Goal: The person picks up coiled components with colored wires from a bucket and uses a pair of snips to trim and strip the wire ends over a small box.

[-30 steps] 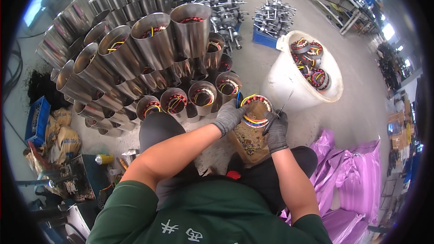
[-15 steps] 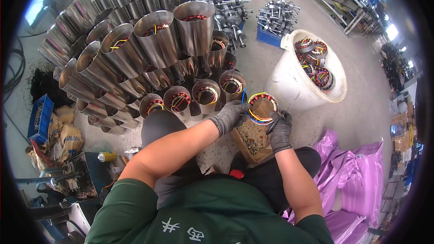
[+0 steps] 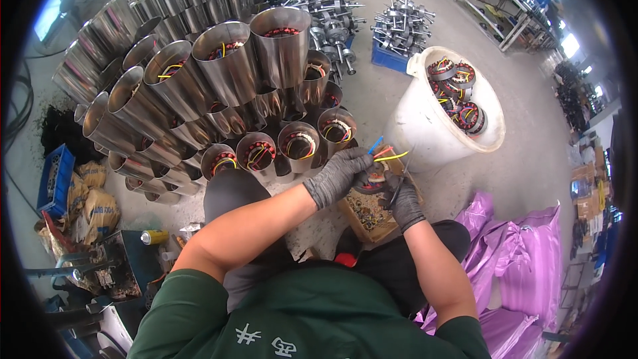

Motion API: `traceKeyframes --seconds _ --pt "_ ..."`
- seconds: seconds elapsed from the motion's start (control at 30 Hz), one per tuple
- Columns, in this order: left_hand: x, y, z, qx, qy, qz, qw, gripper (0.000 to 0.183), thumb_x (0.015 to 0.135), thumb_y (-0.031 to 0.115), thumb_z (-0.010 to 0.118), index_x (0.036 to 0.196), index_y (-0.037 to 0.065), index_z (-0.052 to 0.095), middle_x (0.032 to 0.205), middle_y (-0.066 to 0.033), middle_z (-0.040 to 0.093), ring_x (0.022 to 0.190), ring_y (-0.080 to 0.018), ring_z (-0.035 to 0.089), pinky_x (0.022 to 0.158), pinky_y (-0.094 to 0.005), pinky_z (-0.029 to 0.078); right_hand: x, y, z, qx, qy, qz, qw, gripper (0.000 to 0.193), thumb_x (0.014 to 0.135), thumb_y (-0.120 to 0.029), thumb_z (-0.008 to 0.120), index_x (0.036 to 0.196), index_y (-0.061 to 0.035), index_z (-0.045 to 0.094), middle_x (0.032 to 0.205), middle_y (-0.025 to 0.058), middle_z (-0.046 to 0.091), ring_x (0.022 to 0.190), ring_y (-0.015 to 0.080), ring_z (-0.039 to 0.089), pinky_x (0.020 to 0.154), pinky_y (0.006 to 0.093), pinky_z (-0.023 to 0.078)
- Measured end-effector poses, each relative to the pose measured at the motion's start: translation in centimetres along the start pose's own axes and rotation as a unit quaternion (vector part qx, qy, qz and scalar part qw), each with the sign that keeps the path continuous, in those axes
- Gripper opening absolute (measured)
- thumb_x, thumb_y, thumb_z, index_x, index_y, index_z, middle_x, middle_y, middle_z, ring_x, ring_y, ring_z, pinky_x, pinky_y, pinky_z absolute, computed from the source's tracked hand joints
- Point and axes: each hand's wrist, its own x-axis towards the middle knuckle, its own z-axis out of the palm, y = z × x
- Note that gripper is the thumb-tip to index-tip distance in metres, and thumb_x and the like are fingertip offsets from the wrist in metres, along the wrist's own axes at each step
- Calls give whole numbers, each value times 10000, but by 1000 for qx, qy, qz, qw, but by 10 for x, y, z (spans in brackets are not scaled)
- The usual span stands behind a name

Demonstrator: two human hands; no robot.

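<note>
Between my hands is a ring-shaped motor stator [image 3: 369, 187] with red windings, tilted and partly covered by my fingers. My gloved left hand [image 3: 339, 176] is closed around its left side. Yellow, red and blue lead wires [image 3: 392, 157] stick out above it, near my left fingertips. A pair of scissors [image 3: 397, 191] with dark handles is in my closed right hand [image 3: 406, 205], its thin blade pointing up beside the wires. Below both hands lies a shallow box [image 3: 349, 215] holding small coloured scraps.
Stacked steel cylinders [image 3: 226, 70], several with stators inside, fill the left and front. A white tub [image 3: 419, 116] of stators stands front right. Beyond it are a blue crate [image 3: 389, 58] and a heap of metal shafts [image 3: 319, 6]. Purple sacks [image 3: 525, 266] lie right.
The stator has been lowered toward the box and tilted, so its open ring no longer faces up. Its wires now stand out upward, and my right hand with the scissors has moved left and down.
</note>
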Motion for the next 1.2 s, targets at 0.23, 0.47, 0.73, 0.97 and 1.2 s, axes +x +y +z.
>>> traceKeyframes --seconds 0.23,0.47,0.73,0.97,1.2 --pt "-2 -2 -2 91 121 -37 988 132 947 213 653 942 86 618 734 23 530 633 -105 548 593 -311 564 -30 -2 -5 12 -181 51 982 541 925 -448 629 1285 -78 466 863 188 670 509 243 616 453 356 514" --pt "-7 2 -17 225 193 -22 955 87 926 161 663 900 88 622 685 15 571 593 -95 528 481 -263 444 -61 -10 -16 -26 -279 -37 959 523 930 -390 659 1271 -32 489 873 74 625 674 159 626 621 295 526" --pt "-1 -8 -17 255 212 4 943 93 860 109 725 902 41 679 758 -25 657 663 -122 579 633 -291 494 -73 -24 -7 -84 -303 -16 949 405 933 -351 648 1152 -28 540 705 54 605 571 145 580 523 289 478" --pt "4 -18 -14 291 174 -22 941 100 883 113 702 912 20 679 757 -12 646 695 -101 545 670 -290 482 -68 -21 -11 -136 -274 -11 952 282 915 -310 622 867 -36 570 559 53 545 382 177 509 380 301 411" --pt "6 -33 -24 305 133 -11 943 109 913 133 668 925 28 639 722 -6 614 632 -101 546 569 -281 470 -60 -1 -25 -97 -207 -26 973 205 909 -199 596 939 2 579 533 50 529 361 176 510 364 312 428"
